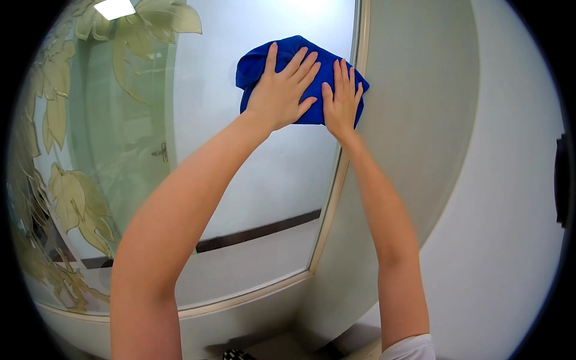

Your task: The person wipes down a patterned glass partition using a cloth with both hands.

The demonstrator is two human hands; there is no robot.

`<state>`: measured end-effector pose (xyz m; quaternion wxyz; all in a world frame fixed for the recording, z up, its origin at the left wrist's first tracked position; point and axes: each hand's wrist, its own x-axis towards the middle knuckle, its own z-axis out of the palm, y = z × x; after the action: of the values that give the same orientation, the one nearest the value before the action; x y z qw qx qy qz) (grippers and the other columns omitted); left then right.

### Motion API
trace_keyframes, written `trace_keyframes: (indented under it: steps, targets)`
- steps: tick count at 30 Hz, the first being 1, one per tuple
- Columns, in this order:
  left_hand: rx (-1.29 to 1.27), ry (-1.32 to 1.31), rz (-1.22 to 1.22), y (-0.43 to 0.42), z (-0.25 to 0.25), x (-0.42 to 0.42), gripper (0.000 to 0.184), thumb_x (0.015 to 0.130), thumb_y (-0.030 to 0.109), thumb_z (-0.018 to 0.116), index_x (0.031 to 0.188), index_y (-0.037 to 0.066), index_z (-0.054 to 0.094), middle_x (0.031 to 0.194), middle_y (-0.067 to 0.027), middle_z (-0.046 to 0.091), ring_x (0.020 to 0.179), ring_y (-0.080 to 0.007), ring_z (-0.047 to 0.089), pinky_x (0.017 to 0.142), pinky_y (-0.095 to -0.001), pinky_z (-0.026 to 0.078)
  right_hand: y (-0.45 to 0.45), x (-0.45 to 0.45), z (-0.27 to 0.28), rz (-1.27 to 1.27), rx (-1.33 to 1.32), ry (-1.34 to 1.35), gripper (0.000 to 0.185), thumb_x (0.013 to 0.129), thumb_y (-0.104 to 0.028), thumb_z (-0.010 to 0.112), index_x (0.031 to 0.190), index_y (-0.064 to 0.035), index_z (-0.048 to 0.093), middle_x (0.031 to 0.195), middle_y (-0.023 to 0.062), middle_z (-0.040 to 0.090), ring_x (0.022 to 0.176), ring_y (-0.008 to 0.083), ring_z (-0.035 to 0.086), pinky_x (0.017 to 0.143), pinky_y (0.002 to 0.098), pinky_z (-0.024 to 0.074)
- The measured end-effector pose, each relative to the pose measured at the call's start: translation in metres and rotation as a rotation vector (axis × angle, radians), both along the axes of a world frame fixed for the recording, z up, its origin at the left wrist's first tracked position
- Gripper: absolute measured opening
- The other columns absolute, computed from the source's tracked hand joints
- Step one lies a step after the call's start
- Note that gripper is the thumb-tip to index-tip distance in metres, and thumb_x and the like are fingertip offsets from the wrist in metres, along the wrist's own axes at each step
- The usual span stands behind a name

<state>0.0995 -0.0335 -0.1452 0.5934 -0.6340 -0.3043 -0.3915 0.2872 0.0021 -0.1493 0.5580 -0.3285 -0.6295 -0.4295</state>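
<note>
A blue cloth [326, 67] is spread against the upper right part of a large glass pane [270, 192], its right corner reaching over the pane's pale edge frame [331, 216]. My left hand [281, 90] lies flat on the cloth's left and middle part with the fingers stretched out. Beside it, my right hand [343, 103] presses flat near the cloth's right edge, fingers pointing up. Both arms are raised and extended. Neither hand is gripping the fabric. The cloth's left side is bunched into a fold.
Yellowish leaf and flower decorations [81, 201] run along the pane's left side. A greenish door [123, 129] with a handle [161, 152] shows in the glass, through it or reflected. A pale panel [414, 108] stands right of the frame. Something black [562, 180] is at the far right.
</note>
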Motion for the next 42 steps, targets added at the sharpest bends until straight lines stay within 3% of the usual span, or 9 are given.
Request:
trace_keyframes:
  steps: [5,15,42]
  targets:
    - [-0.020,0.062,0.037,-0.001,0.005,-0.004,0.064,0.096,0.051,0.040,0.146,0.012,0.036,0.155,-0.0055,0.030,0.145,-0.0231,0.021,0.114,-0.0605,0.008,0.002,0.002,0.002,-0.015,0.002,-0.016,0.058,0.098,-0.038,0.040,0.149,-0.0102,0.031,0.156,0.0118,0.025,0.145,0.0345,0.018,0.114,0.0565,0.0052]
    - [-0.005,0.115,0.021,0.005,0.011,-0.003,0.065,0.096,0.052,0.039,0.147,0.013,0.036,0.154,-0.0045,0.031,0.145,-0.0223,0.021,0.115,-0.0587,0.006,0.007,0.005,0.004,-0.024,0.014,-0.043,0.059,0.099,-0.039,0.039,0.149,-0.0096,0.030,0.156,0.0111,0.025,0.145,0.0334,0.018,0.115,0.0553,0.0056]
    - [0.082,-0.004,0.105,0.019,0.004,0.009,0.062,0.096,0.051,0.040,0.147,0.016,0.036,0.154,-0.0024,0.033,0.143,-0.0194,0.026,0.114,-0.0592,0.015,0.018,0.011,0.002,-0.032,0.026,-0.018,0.058,0.100,-0.041,0.034,0.149,-0.0114,0.029,0.157,0.0097,0.025,0.145,0.0321,0.019,0.116,0.0534,0.0065]
